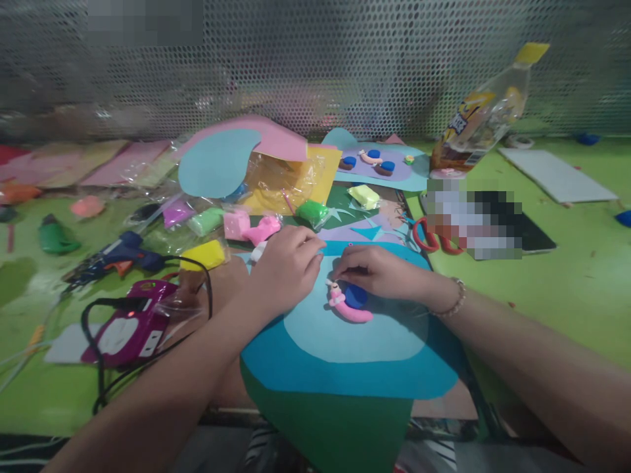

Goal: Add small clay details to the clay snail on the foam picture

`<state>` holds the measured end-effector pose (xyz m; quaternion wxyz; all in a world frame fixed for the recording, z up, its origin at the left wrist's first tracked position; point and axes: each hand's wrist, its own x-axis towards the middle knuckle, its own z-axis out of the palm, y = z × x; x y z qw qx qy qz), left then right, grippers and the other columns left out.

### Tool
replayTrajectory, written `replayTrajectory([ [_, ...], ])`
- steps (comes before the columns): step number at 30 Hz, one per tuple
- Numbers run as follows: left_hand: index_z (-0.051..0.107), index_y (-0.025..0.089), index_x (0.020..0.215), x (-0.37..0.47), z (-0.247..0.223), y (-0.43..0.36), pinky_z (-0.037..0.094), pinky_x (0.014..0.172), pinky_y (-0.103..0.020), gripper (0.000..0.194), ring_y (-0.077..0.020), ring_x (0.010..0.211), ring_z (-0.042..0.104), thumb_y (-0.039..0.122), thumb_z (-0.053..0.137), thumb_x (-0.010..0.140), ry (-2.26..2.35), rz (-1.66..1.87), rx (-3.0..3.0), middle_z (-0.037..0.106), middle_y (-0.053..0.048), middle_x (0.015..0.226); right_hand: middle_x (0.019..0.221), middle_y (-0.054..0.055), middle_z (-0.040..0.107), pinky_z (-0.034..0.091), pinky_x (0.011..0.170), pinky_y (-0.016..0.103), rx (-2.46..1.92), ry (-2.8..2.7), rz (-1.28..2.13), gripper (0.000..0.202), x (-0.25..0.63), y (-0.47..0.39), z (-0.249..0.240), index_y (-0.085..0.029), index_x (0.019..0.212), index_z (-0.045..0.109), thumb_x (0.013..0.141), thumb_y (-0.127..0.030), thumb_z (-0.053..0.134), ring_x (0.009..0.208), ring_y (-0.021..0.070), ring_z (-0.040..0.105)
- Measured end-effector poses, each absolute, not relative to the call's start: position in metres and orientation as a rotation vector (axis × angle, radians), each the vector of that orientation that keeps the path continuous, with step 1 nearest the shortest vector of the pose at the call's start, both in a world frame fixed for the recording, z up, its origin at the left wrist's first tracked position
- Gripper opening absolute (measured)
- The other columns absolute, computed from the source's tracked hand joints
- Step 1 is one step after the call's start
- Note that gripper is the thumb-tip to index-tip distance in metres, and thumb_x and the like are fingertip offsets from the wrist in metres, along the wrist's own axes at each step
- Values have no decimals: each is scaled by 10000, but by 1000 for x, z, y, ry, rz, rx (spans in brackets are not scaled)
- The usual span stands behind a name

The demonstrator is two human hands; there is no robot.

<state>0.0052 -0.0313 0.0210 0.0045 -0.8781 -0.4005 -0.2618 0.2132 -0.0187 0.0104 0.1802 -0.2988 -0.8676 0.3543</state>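
Observation:
A small clay snail (353, 316) with a pink curved body, a light face and a blue shell (355, 297) lies on a pale blue paper shape (315, 338). That shape rests on a larger darker blue sheet (276, 368). My right hand (372, 270) is closed in a pinch, its fingertips right at the snail's small white feelers; whatever is between them is too small to make out. To the left, my left hand (288, 270) hovers with bent fingers and thumb drawn together near the snail's head. Anything inside those fingers is hidden.
On the left are a blue glue gun (131, 253) and a purple power strip (133, 325) with black cords. Bagged clay, like a yellow pack (204, 255), lies behind. Red-handled scissors (436, 236), a phone (535, 230) and a tilted bottle (486, 118) are right. Finished snails (371, 157) sit behind.

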Motion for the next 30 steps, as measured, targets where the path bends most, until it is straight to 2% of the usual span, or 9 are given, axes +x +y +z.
replayTrajectory([
  [6, 621, 127, 962, 5, 22, -32, 453, 815, -380, 211, -212, 925, 532, 184, 429, 895, -1270, -799, -2755, 599, -87, 945, 947, 46, 612, 457, 782, 268, -842, -2509, 981, 177, 212, -20, 13, -181, 931, 636, 910, -175, 461, 880, 151, 577],
  [15, 621, 142, 954, 6, 21, -31, 459, 813, -388, 212, -213, 920, 536, 190, 423, 892, -1281, -805, -2770, 601, -85, 941, 914, 41, 603, 453, 748, 249, -841, -2514, 959, 146, 211, -17, 12, -165, 870, 620, 908, -164, 479, 838, 137, 572],
  [30, 616, 136, 963, 4, 18, -29, 458, 800, -389, 201, -211, 909, 538, 166, 436, 881, -1232, -826, -2782, 607, -91, 946, 885, 30, 626, 451, 725, 236, -946, -2485, 983, 140, 210, -17, 12, -173, 855, 630, 864, -118, 502, 823, 135, 577],
])
